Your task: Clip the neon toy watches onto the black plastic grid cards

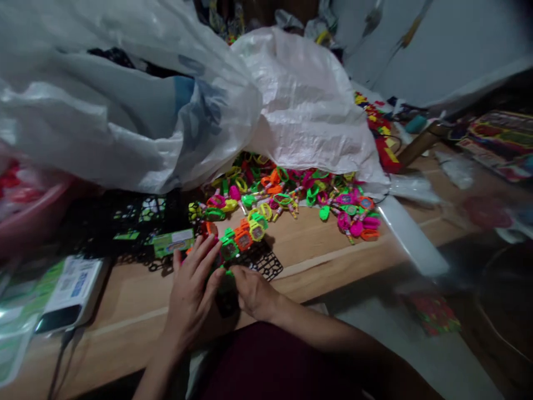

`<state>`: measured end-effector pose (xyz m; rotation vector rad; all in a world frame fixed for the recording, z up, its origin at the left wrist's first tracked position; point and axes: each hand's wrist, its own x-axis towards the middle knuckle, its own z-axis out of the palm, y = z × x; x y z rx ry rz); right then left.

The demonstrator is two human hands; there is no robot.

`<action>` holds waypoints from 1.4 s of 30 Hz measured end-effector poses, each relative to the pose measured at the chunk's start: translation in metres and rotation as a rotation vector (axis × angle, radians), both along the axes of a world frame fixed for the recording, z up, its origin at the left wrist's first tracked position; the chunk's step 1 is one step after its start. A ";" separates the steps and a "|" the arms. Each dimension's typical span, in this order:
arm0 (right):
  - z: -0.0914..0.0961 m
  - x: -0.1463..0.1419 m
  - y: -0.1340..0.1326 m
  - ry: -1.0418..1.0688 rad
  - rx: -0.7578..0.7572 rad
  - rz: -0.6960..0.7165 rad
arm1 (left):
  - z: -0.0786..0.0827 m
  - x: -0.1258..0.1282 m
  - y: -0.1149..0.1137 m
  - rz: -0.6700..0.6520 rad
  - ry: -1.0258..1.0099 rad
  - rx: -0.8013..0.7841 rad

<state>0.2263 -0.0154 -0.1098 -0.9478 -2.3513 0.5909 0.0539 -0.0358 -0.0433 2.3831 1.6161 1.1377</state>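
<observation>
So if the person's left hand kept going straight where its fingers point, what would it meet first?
Probably the neon plastic toy watches right by the left hand, though depth is hard to judge.

Plastic toy watches (283, 189) spread in a heap of hot pink, lime green, orange and yellow; a black plastic lattice (266, 261) with an openwork pattern lies under several orange, green and yellow ones. A white plastic sack (303, 100) carries a patch of blue print (195, 105); the wooden tabletop (125, 316) is pale tan with a cream stripe; the basin (25, 216) at left is pink; the shirt (266, 361) is deep maroon.
</observation>
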 end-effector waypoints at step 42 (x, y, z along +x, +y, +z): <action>0.009 0.009 0.020 -0.011 0.096 0.019 | 0.026 0.010 -0.010 0.046 0.143 -0.077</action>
